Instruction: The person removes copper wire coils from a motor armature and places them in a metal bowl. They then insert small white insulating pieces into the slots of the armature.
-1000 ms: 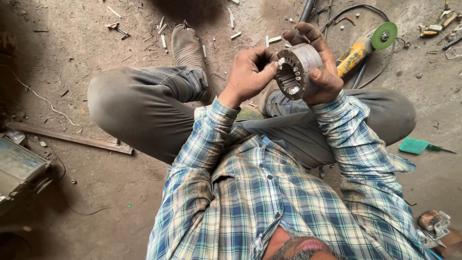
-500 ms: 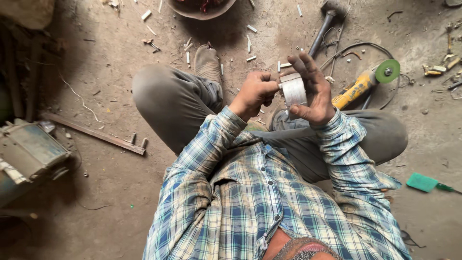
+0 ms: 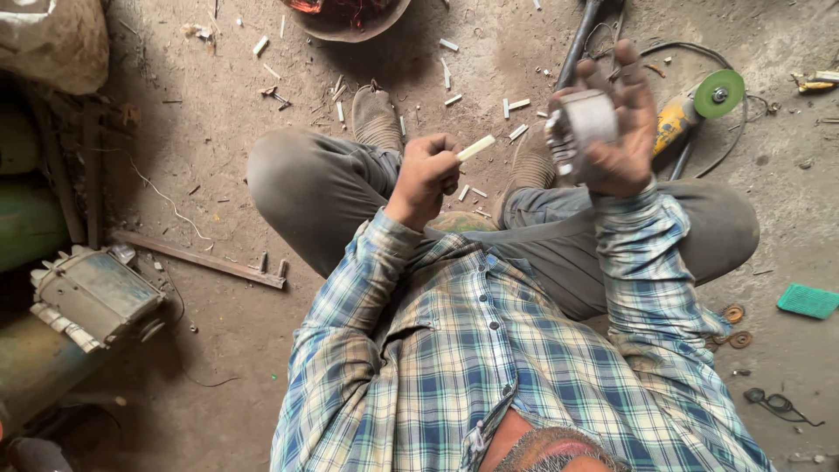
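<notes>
I sit cross-legged on a dirt floor in a plaid shirt and grey trousers. My right hand [image 3: 622,131] is raised and wrapped around a grey, slotted metal ring [image 3: 580,129], turned edge-on to me. My left hand [image 3: 425,175] is apart from it, lower and to the left. Its fingers pinch a small pale flat strip [image 3: 475,148] that points up and to the right. Several similar pale strips [image 3: 516,107] lie scattered on the floor beyond my feet.
A yellow angle grinder with a green disc [image 3: 706,103] lies on the right, its cable curling behind. A bowl of copper wire [image 3: 350,13] sits at the top. A metal bar [image 3: 201,260] and a dusty motor housing [image 3: 92,297] lie left. A green card [image 3: 808,300] and glasses [image 3: 778,404] lie right.
My left hand has come away from the metal ring, moving down and left with a pale strip in its fingers. My right hand turned the ring and lifted it.
</notes>
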